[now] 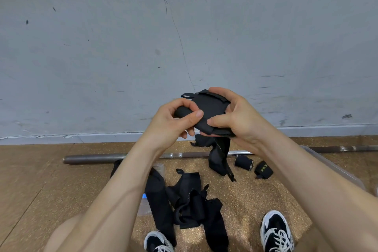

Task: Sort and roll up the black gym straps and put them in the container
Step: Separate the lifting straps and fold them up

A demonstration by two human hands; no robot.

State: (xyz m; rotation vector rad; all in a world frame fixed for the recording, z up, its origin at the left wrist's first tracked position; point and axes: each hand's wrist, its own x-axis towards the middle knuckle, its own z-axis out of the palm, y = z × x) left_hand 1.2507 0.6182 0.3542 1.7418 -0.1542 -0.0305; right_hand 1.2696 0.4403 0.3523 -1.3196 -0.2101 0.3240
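Observation:
Both hands hold one black gym strap [208, 108] up in front of the grey wall. My left hand [176, 120] grips its rolled end between thumb and curled fingers. My right hand [235, 114] clasps the flat padded part, thumb pressed on the front. The strap's loose tail [218, 157] hangs down toward the floor. A heap of unrolled black straps [184, 202] lies on the floor between my legs. Two rolled straps [243, 162] [262, 169] lie on the floor to the right. A clear plastic container [339, 170] shows partly behind my right forearm.
A metal barbell [92, 158] lies along the base of the wall on the cork-coloured floor. My two black-and-white trainers [276, 231] [157, 241] are at the bottom. A clear plastic lid with a blue clip [144, 200] sits under the heap.

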